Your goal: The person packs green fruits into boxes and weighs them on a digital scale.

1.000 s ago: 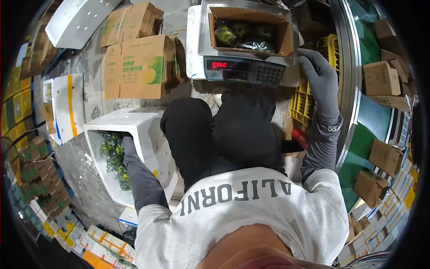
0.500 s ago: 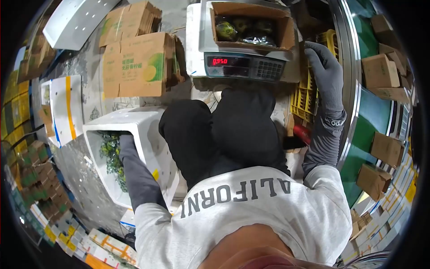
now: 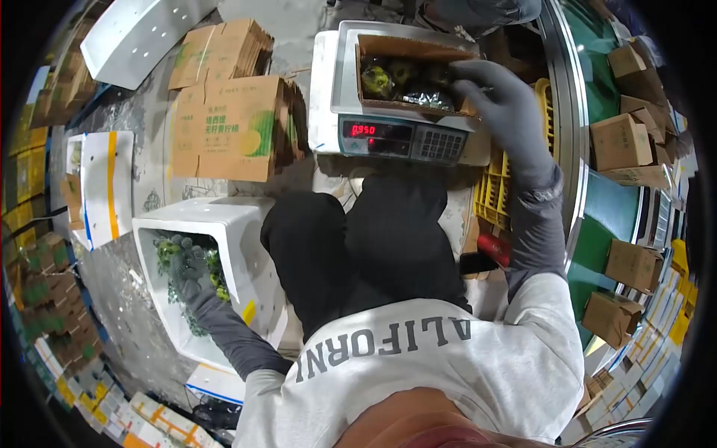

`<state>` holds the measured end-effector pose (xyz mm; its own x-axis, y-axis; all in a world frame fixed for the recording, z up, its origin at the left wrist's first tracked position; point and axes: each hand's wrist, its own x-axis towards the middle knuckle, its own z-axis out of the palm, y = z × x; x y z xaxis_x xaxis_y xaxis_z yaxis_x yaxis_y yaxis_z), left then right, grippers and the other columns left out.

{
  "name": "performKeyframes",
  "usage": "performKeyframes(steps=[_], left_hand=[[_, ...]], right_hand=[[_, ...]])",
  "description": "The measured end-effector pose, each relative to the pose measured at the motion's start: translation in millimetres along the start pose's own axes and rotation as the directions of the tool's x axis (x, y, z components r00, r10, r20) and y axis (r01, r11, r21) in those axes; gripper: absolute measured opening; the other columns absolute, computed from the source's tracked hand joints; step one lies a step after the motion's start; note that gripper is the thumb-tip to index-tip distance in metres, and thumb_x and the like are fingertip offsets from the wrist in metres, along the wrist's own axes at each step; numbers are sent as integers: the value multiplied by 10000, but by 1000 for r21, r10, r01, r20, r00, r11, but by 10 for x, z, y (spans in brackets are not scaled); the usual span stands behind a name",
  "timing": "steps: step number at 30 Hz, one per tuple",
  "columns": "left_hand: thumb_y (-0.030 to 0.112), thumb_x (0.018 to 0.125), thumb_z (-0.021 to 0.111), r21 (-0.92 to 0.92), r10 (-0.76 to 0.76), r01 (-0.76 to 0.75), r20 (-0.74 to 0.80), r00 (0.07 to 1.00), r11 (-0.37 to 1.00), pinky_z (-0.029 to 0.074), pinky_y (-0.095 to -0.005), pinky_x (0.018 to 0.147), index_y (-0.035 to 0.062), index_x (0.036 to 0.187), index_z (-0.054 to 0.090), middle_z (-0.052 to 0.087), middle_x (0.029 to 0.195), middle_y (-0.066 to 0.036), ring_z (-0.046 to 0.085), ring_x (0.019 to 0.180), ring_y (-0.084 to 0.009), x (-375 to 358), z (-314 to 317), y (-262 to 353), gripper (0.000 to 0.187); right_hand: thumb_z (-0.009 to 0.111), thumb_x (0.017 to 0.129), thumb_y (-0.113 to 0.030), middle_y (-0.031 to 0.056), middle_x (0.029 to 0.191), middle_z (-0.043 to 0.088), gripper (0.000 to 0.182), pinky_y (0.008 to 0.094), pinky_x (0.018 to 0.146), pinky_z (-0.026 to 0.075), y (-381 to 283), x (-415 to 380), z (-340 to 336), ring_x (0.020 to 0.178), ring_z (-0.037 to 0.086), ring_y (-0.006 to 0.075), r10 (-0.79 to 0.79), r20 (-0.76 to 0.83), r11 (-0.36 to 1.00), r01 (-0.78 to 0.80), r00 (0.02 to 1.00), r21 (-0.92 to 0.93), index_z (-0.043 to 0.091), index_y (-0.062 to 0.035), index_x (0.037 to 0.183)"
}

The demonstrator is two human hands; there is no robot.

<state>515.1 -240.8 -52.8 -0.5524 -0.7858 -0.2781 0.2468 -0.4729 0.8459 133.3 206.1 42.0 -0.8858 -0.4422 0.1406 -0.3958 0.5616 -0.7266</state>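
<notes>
My left hand [image 3: 188, 270], in a grey glove, reaches into a white foam box [image 3: 250, 224] tipped toward the left. Its fingers look spread over green and yellow-green fruit [image 3: 216, 272] in clear plastic; whether they grip any is hard to make out. My right hand [image 3: 485, 84], also gloved, is at the right end of an open cardboard carton [image 3: 414, 46], thumb apart from the curved fingers, nothing visible between them. Inside the carton lie several wrapped green fruits [image 3: 379, 81]. Under it stands a digital scale [image 3: 377, 138] showing 0.950 in red.
Flattened printed cartons [image 3: 224, 127] stand left of the scale. A yellow plastic crate [image 3: 493, 187] and a red object [image 3: 494, 249] are at my right, beside the metal-edged green conveyor [image 3: 597, 239]. Another person's leg [image 3: 485, 11] shows beyond the scale.
My right hand has moved left from beside the scale to the carton's right end. My left hand has shifted a little left and its fingers now show among the fruit. Another person has appeared at the top.
</notes>
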Motion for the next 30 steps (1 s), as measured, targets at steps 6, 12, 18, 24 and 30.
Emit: performKeyframes(steps=[6, 12, 18, 24, 30], left_hand=[[58, 899, 512, 45, -29, 15, 317, 948, 999, 497, -265, 728, 73, 1358, 367, 526, 1174, -134, 558, 939, -202, -47, 1347, -133, 482], [45, 740, 713, 397, -14, -295, 616, 788, 869, 497, -312, 845, 16, 1297, 396, 523, 1151, -123, 554, 1013, -187, -321, 2761, -449, 641], [104, 757, 747, 207, 5, -310, 824, 566, 928, 501, -280, 821, -4, 1226, 454, 575, 1064, -96, 574, 962, -146, -285, 3555, -840, 564], [407, 738, 710, 581, -3, -658, 750, 661, 479, 440, -395, 912, 39, 1184, 511, 571, 1111, -151, 563, 1034, -299, -310, 3862, -996, 611], [432, 747, 674, 605, 81, -671, 714, 696, 428, 397, -435, 952, 46, 1196, 523, 524, 1182, -182, 492, 1093, -385, -212, 3297, -1248, 611]], right_hand=[[583, 810, -228, 98, 936, 656, 226, 413, 761, 512, -19, 688, 962, 884, 640, 314, -116, 324, 838, 268, 939, -476, 625, -102, 993], [577, 807, -166, 109, 938, 639, 188, 412, 728, 498, -119, 451, 635, 876, 628, 321, -86, 45, 925, 97, 995, -368, 595, -91, 979], [571, 802, -32, 117, 953, 615, 180, 322, 761, 480, -73, 50, 44, 856, 615, 247, -131, -280, 991, 133, 951, -15, 596, -33, 980], [512, 894, -26, 135, 889, 639, 161, 267, 655, 511, -459, -57, 9, 750, 617, 170, 131, -355, 854, 76, 926, 514, 581, 46, 1020], [539, 882, -33, 133, 888, 643, 156, 266, 690, 523, -584, -19, 185, 765, 621, 165, 12, -303, 886, 130, 953, 445, 596, 55, 996]])
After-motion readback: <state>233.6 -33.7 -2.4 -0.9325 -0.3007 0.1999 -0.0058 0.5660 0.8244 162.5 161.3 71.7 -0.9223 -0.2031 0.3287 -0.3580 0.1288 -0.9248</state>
